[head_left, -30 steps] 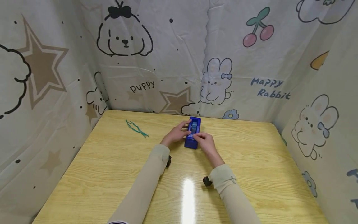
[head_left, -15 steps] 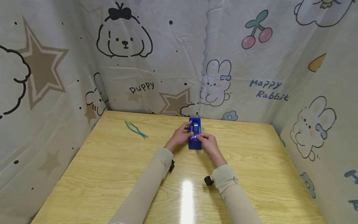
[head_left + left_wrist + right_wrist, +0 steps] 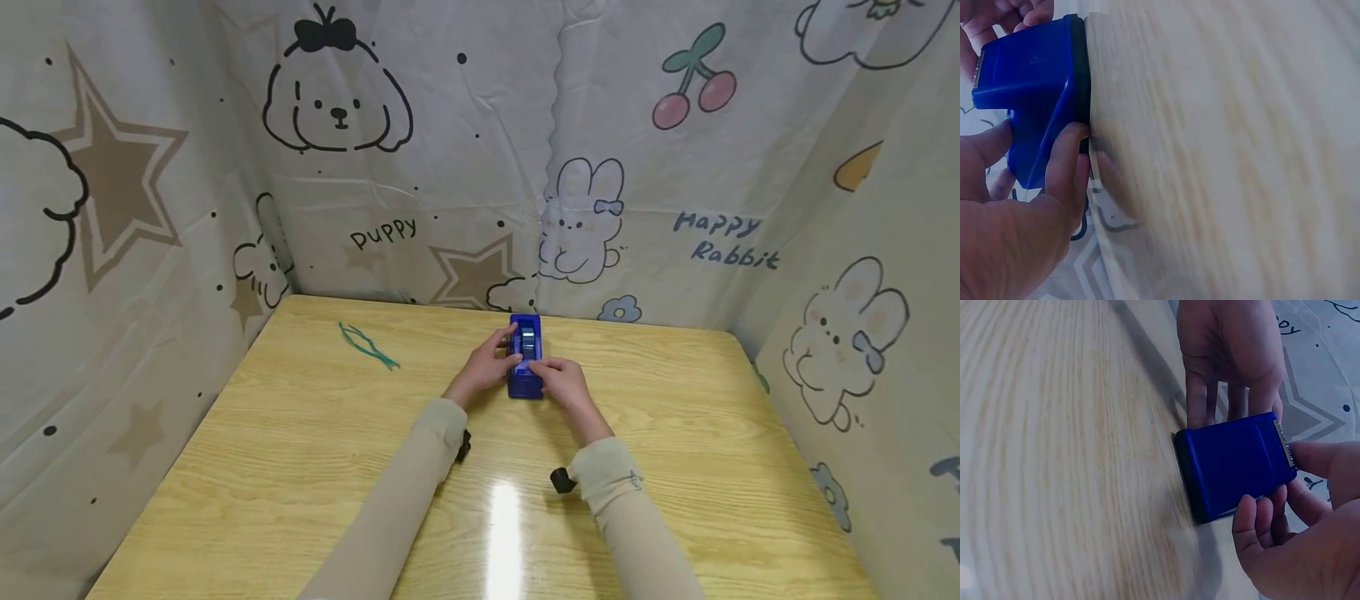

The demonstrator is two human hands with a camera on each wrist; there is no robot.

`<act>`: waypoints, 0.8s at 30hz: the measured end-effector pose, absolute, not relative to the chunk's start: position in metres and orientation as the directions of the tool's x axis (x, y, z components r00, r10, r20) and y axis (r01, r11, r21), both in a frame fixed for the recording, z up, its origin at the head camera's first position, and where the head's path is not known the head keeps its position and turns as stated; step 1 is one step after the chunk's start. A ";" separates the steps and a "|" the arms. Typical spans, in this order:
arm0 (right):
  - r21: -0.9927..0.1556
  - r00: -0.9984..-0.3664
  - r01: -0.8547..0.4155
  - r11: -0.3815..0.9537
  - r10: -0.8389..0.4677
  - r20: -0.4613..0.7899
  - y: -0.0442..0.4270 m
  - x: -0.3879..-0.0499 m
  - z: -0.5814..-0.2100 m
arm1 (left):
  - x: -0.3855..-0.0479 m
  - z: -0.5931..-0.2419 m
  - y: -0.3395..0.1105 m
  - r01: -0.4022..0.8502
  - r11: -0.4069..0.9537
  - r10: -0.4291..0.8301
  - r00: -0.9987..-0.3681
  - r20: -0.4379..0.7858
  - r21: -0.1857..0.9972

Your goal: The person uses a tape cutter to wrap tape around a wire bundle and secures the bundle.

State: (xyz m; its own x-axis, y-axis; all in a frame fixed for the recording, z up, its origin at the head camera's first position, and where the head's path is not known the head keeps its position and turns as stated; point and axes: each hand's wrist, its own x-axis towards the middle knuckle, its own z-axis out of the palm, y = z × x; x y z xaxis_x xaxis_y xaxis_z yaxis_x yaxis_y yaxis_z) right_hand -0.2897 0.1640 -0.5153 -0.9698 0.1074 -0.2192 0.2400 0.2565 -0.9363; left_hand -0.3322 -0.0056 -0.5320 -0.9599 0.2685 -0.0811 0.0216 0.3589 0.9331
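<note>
A blue tape dispenser (image 3: pixel 525 385) stands near the table's far edge, with a shiny roll of tape (image 3: pixel 528 340) in its well. My left hand (image 3: pixel 483 367) grips its left side, thumb near the well and fingers along the body; the left wrist view shows this hand (image 3: pixel 1029 212) around the dispenser's narrow end. My right hand (image 3: pixel 562 383) is at the front top. In the right wrist view its thumb and index finger close together just behind the serrated cutter (image 3: pixel 1284 444), seemingly pinching the tape's end, which they hide. The other fingers (image 3: pixel 1246 519) curl beside the dispenser.
Thin green tongs or a looped green strip (image 3: pixel 367 345) lies at the table's far left. The wooden table (image 3: pixel 375 433) meets a printed cloth curtain (image 3: pixel 420 192) at the back and both sides.
The tape dispenser has turned slightly to stand straighter and shifted a little right, and both hands have shifted right with it. Over the last half second they have hardly moved.
</note>
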 end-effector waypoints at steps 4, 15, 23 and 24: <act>-0.937 -0.970 0.240 0.252 0.107 -0.220 0.164 -0.289 -0.517 | -0.332 -0.532 -0.006 0.016 0.350 0.275 -0.958 -0.086 0.937; -0.946 -0.968 0.233 0.227 0.144 -0.204 0.161 -0.290 -0.516 | -0.332 -0.527 -0.005 -0.004 0.347 0.268 -0.958 -0.103 0.938; -0.948 -0.971 0.219 0.233 0.145 -0.188 0.158 -0.289 -0.513 | -0.331 -0.529 -0.006 0.017 0.347 0.274 -0.958 -0.084 0.938; -0.947 -0.972 0.217 0.236 0.144 -0.187 0.158 -0.288 -0.512 | -0.331 -0.530 -0.006 0.020 0.345 0.275 -0.958 -0.081 0.938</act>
